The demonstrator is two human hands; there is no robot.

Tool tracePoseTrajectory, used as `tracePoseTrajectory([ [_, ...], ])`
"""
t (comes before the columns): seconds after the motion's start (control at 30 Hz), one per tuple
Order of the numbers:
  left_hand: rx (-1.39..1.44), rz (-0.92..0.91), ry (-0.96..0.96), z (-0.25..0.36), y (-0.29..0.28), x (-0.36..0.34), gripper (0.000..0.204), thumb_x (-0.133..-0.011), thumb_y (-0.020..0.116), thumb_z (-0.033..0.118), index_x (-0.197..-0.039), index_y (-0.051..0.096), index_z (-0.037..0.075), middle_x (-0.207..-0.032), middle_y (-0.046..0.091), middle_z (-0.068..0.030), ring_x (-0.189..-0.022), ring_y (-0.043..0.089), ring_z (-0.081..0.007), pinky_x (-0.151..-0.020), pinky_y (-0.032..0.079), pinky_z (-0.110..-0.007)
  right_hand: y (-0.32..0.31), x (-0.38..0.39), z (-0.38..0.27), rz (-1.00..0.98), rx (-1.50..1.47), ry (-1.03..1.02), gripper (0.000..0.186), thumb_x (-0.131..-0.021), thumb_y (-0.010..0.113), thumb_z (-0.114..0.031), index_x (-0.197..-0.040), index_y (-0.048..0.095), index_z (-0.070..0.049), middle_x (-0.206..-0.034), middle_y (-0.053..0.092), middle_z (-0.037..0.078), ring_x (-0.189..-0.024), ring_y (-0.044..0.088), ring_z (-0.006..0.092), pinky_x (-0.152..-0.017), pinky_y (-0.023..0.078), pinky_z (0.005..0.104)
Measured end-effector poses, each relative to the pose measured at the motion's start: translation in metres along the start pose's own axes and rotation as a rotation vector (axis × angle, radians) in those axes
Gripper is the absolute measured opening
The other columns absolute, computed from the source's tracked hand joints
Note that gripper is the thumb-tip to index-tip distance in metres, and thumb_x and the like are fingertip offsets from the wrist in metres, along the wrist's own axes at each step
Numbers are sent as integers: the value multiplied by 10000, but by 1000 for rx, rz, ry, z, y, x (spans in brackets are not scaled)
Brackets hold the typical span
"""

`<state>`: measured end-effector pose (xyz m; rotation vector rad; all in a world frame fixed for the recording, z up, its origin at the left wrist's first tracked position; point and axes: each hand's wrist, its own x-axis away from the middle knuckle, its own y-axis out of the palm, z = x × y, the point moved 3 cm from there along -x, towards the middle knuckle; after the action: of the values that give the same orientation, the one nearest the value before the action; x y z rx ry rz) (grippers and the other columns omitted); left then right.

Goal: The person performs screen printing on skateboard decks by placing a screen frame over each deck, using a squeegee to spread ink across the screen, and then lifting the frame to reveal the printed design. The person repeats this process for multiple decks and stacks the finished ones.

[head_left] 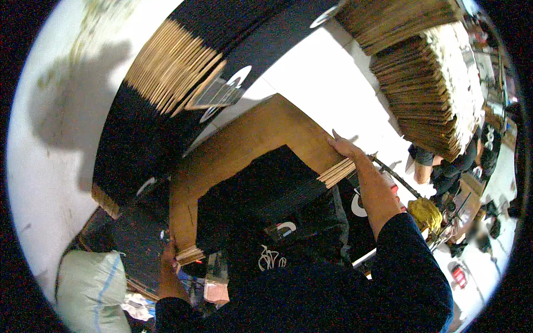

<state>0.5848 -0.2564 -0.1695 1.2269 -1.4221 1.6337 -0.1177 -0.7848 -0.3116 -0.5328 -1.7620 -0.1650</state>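
Observation:
A stack of flat cardboard sheets [239,130] spans the space before me, held between both hands. Its top sheet shows a brown border around a large black middle, and layered brown edges show at its near corners. My left hand [168,255] is closed on the near left corner, its fingers partly hidden by the sheets. On the right side, my right hand [345,147] grips the edge, one finger sticking up.
Tall piles of black flat cardboard [172,69] with brown edges stand at the far left. More stacked cardboard [413,91] rises at the far right, near another person's arm [423,171]. A pale woven sack [91,291] sits at the near left, a yellow bag [425,215] on the right.

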Motion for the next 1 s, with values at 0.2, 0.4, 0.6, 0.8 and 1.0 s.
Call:
tracePoseTrajectory([
  [0.2, -132, -6, 67, 96, 104, 67, 770, -1023, 466, 645, -1453, 529, 10, -1199, 708, -178, -1019, 696, -299, -852, 567, -472, -60, 50, 157, 14, -44, 111, 932, -998, 393, -738, -1668, 153, -135, -1644, 339, 242, -1527, 324, 387, -1259, 240, 450],
  [0.4, -540, 33, 94, 235, 237, 84, 848, -1026, 414, 684, -1445, 515, -46, -1219, 698, -225, -1053, 694, -316, -871, 559, -478, -81, 79, 375, 108, -116, 269, 834, -1002, 458, -687, -1652, 259, -203, -1616, 421, 191, -1481, 404, 377, -1230, 295, 462],
  [0.6, -1124, 11, 494, 420, 398, 58, 862, -1029, 396, 684, -1442, 504, -64, -1318, 649, -283, -1155, 668, -385, -962, 522, -503, -131, 91, 510, 282, -110, 356, 759, -1019, 443, -564, -1642, 272, -166, -1584, 466, 158, -1405, 476, 343, -1158, 354, 442],
  [0.8, -1454, 90, 635, 629, 545, 112, 764, -1100, 246, 576, -1349, 602, -51, -1348, 632, -287, -1289, 583, -437, -1086, 439, -465, -98, 69, 614, 296, -93, 459, 658, -1044, 451, -364, -1630, 288, -111, -1555, 505, 114, -1303, 566, 285, -1050, 441, 386],
  [1.0, -1837, 35, 970, 805, 662, 140, 597, -1104, 376, 444, -1335, 619, -50, -1368, 615, -307, -1232, 622, -454, -1032, 491, -528, 66, 54, 595, 284, 43, 311, 555, -1108, 417, -279, -1606, 338, -47, -1552, 512, 132, -1304, 590, 289, -1144, 422, 374],
])
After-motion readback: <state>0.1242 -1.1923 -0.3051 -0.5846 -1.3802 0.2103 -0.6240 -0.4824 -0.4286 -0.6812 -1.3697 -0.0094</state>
